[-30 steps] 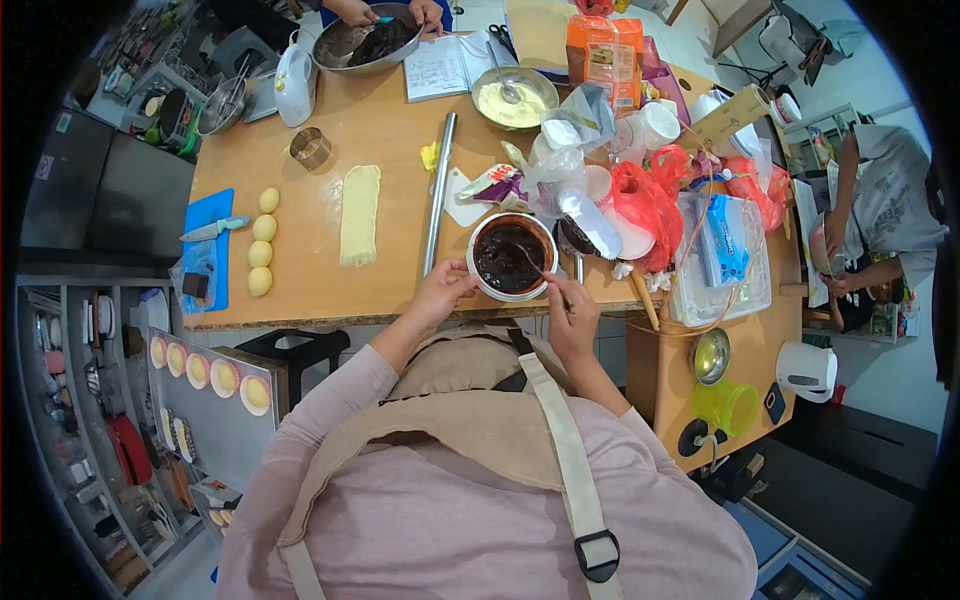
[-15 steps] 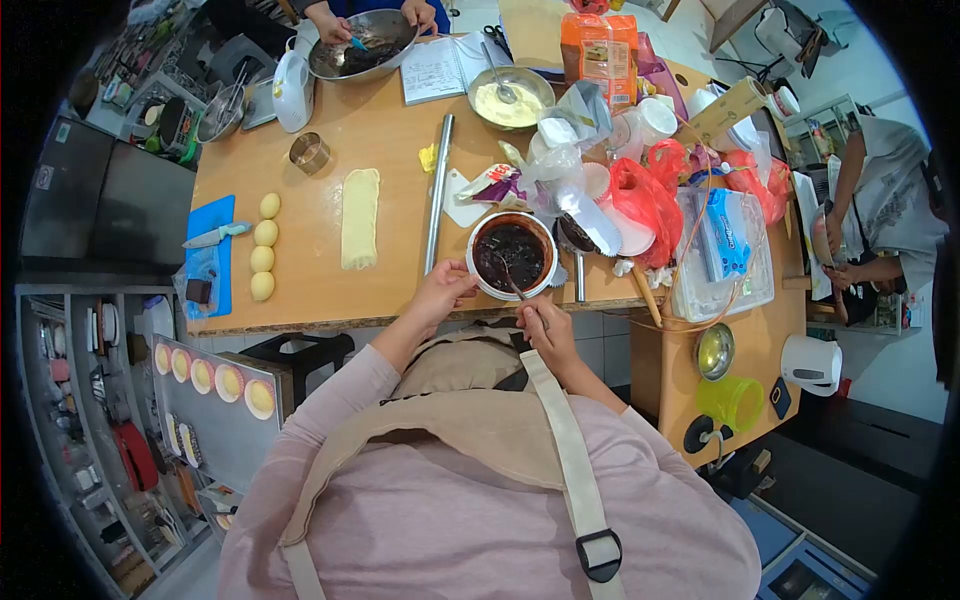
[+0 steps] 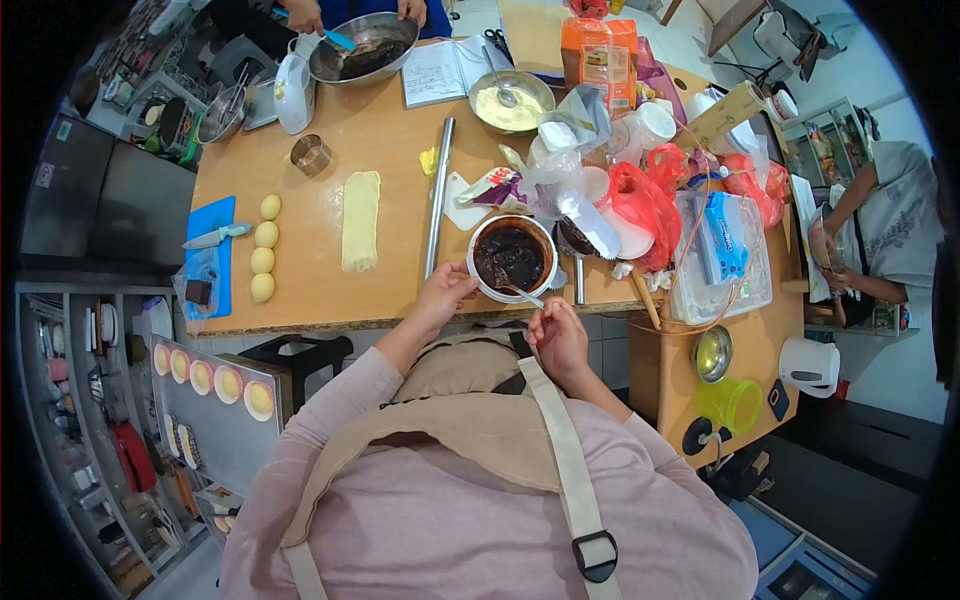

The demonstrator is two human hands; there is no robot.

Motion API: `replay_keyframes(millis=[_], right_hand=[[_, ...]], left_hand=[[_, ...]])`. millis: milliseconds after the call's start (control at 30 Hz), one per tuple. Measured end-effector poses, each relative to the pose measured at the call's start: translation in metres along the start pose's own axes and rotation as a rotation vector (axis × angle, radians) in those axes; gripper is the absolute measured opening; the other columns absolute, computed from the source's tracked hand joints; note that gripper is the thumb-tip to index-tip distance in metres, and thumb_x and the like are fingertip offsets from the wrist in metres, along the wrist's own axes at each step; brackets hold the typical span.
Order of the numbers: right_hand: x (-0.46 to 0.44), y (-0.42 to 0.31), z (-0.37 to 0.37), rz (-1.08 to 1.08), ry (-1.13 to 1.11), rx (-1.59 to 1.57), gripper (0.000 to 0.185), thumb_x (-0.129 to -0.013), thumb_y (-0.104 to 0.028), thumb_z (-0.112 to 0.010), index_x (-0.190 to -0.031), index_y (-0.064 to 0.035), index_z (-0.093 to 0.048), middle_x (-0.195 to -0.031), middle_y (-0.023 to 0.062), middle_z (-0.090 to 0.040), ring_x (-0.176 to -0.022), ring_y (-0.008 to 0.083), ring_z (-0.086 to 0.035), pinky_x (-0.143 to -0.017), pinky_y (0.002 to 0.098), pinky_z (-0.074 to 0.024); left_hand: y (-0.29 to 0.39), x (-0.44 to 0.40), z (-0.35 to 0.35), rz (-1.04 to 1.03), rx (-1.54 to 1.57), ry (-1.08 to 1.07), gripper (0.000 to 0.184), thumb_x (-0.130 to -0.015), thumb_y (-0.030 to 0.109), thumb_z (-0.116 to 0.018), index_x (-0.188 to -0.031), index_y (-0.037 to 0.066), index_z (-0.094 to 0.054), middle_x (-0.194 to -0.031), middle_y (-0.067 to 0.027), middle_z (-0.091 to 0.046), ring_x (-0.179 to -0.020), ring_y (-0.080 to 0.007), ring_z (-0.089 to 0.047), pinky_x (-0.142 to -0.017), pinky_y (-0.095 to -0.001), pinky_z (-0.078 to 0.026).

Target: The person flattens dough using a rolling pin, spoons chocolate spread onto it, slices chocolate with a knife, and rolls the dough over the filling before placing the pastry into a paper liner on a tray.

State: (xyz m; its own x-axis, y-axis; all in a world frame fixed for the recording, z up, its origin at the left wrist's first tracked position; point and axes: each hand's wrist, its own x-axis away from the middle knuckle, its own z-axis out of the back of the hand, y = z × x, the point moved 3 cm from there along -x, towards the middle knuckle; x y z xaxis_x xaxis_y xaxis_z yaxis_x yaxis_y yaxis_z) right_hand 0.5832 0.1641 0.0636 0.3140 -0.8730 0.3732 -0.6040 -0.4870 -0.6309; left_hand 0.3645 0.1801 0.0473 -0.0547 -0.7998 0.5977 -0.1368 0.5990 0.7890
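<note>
Head | left hand [image 3: 440, 298] clasping round tub [image 3: 488, 289] | right hand [image 3: 560, 343] pinching metal spoon [image 3: 524, 296] | glossy paste [image 3: 508, 252]

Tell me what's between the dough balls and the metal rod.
In the head view, the dough strip lies between the dough balls and the metal rod, plus a yellow scrap close beside the rod.

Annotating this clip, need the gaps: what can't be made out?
- Tip of spoon: head view, sunk in dark paste.
- Writing in notebook: head view, too small.
- Inside of red bag: head view, hidden by its folds.
- Far person: head view, cut off by top edge.
</note>
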Motion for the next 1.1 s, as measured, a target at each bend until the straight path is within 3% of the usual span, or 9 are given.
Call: replay_keyframes(millis=[100, 200, 333, 467, 500, 700, 800, 1000, 1100], right_hand=[[0.001, -0.006, 0.004, -0.033, 0.030, -0.170, 0.014, -0.098, -0.020, -0.044, -0.091, -0.0090, -0.049, -0.077, 0.0079, -0.054, -0.064, 0.0153, -0.048, -0.061, 0.0304, -0.0431], [0.000, -0.027, 0.001, 0.128, 0.038, 0.004, 0.017, -0.100, -0.022, -0.043, -0.095, -0.0080, -0.051, -0.078, 0.0079, -0.055, -0.065, 0.0144, -0.048, -0.061, 0.0301, -0.0437], [0.015, -0.061, -0.017, 0.515, -0.101, 0.960, 0.014, -0.099, -0.012, -0.048, -0.096, -0.0032, -0.057, -0.084, 0.0076, -0.062, -0.073, 0.0153, -0.058, -0.065, 0.0328, -0.0492], [0.020, -0.039, 0.002, 0.763, -0.316, 1.575, 0.008, -0.087, -0.001, -0.059, -0.095, -0.0036, -0.059, -0.085, 0.0129, -0.062, -0.074, 0.0275, -0.061, -0.065, 0.0366, -0.0505], [0.021, -0.037, 0.000, 0.738, -0.336, 1.591, 0.012, -0.083, 0.000, -0.062, -0.093, -0.0038, -0.058, -0.081, 0.0142, -0.058, -0.074, 0.0336, -0.059, -0.065, 0.0399, -0.0499], [0.028, -0.050, -0.014, 0.885, -0.390, 1.606, 0.013, -0.081, 0.000, -0.062, -0.093, -0.0033, -0.056, -0.077, 0.0130, -0.055, -0.070, 0.0327, -0.058, -0.062, 0.0416, -0.0482], [0.016, -0.038, -0.001, 0.804, -0.443, 1.649, 0.015, -0.081, -0.001, -0.061, -0.094, -0.0036, -0.055, -0.076, 0.0128, -0.054, -0.071, 0.0320, -0.058, -0.061, 0.0412, -0.0480], [0.021, -0.052, -0.011, 0.859, -0.447, 1.706, 0.017, -0.079, -0.003, -0.062, -0.094, -0.0041, -0.054, -0.079, 0.0125, -0.055, -0.074, 0.0318, -0.059, -0.063, 0.0408, -0.0490], [0.011, -0.041, 0.000, 0.733, -0.472, 1.699, 0.018, -0.078, -0.003, -0.063, -0.094, -0.0049, -0.055, -0.079, 0.0121, -0.055, -0.074, 0.0317, -0.059, -0.063, 0.0409, -0.0488]], left_hand=[[0.001, 0.001, -0.002, -0.056, 0.027, 0.041, 0.023, -0.092, 0.019, -0.065, -0.110, 0.010, -0.052, -0.089, -0.0020, -0.068, -0.079, -0.0095, -0.061, -0.065, -0.0239, -0.041], [0.003, 0.001, -0.003, -0.051, 0.001, 0.043, 0.022, -0.092, 0.019, -0.065, -0.109, 0.009, -0.053, -0.089, -0.0018, -0.068, -0.079, -0.0092, -0.061, -0.065, -0.0229, -0.041], [-0.001, 0.000, -0.001, -0.048, -0.018, -0.012, 0.028, -0.094, 0.023, -0.062, -0.116, 0.013, -0.049, -0.095, 0.0004, -0.066, -0.087, -0.0104, -0.058, -0.075, -0.0282, -0.042], [-0.002, -0.005, 0.000, -0.065, -0.044, -0.018, 0.026, -0.095, 0.023, -0.061, -0.115, 0.013, -0.049, -0.095, 0.0009, -0.066, -0.084, -0.0100, -0.056, -0.076, -0.0285, -0.041], [-0.002, -0.004, -0.001, -0.078, -0.038, -0.025, 0.025, -0.095, 0.023, -0.061, -0.115, 0.013, -0.050, -0.095, 0.0011, -0.066, -0.084, -0.0099, -0.055, -0.076, -0.0285, -0.041], [0.005, 0.001, -0.004, -0.077, -0.056, -0.001, 0.024, -0.095, 0.022, -0.061, -0.114, 0.011, -0.051, -0.095, 0.0025, -0.065, -0.083, -0.0082, -0.053, -0.075, -0.0266, -0.041], [0.014, 0.007, -0.008, -0.076, -0.007, 0.054, 0.017, -0.094, 0.010, -0.061, -0.108, 0.004, -0.052, -0.090, -0.0026, -0.065, -0.080, -0.0085, -0.055, -0.073, -0.0240, -0.045], [0.005, -0.001, -0.005, -0.093, -0.015, 0.036, 0.017, -0.094, 0.009, -0.061, -0.108, 0.004, -0.053, -0.091, -0.0023, -0.064, -0.080, -0.0083, -0.055, -0.074, -0.0242, -0.045], [0.003, -0.003, -0.003, -0.112, -0.016, 0.034, 0.017, -0.094, 0.009, -0.061, -0.108, 0.004, -0.053, -0.090, -0.0023, -0.064, -0.080, -0.0085, -0.055, -0.074, -0.0242, -0.045]])
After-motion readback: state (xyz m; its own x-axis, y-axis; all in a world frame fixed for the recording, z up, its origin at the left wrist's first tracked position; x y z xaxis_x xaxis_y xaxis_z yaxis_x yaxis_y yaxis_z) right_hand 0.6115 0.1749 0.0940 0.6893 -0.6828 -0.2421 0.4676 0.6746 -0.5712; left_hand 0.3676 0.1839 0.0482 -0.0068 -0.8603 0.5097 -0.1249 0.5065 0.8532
